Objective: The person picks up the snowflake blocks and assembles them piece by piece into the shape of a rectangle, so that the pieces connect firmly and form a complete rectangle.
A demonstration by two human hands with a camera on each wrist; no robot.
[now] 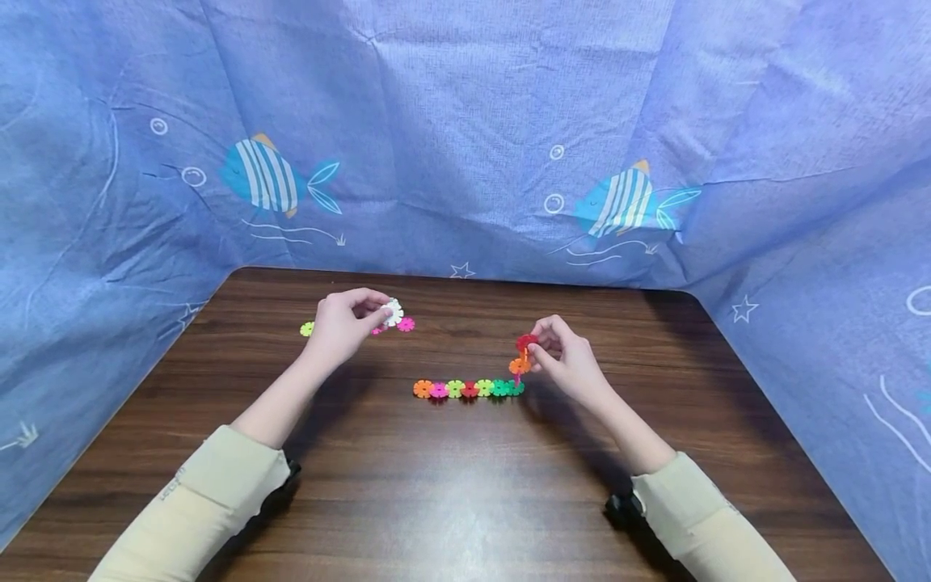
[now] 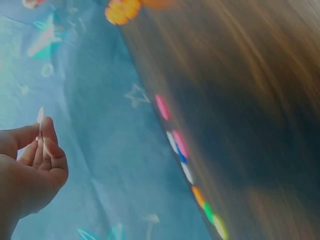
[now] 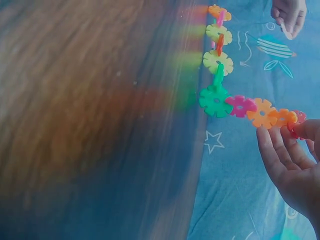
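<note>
My left hand (image 1: 343,325) pinches a white snowflake disc (image 1: 394,313) between thumb and fingers, above the far left part of the table. In the left wrist view the disc (image 2: 41,116) shows edge-on, as a thin sliver. A chain of interlocked snowflake discs (image 1: 469,389), in orange, pink, yellow-green, red and green, runs across the middle of the table. From its right end a short branch rises, with pink and orange discs (image 3: 262,114). My right hand (image 1: 573,365) pinches the red disc (image 1: 527,343) at the top of this branch, partly hidden by the fingers.
Loose discs lie on the table around and behind the left hand, among them a yellow-green one (image 1: 307,329) and a pink one (image 1: 406,324). White, blue, orange and green ones show in the left wrist view. A blue fish-print curtain (image 1: 451,162) hangs behind the brown table (image 1: 451,501).
</note>
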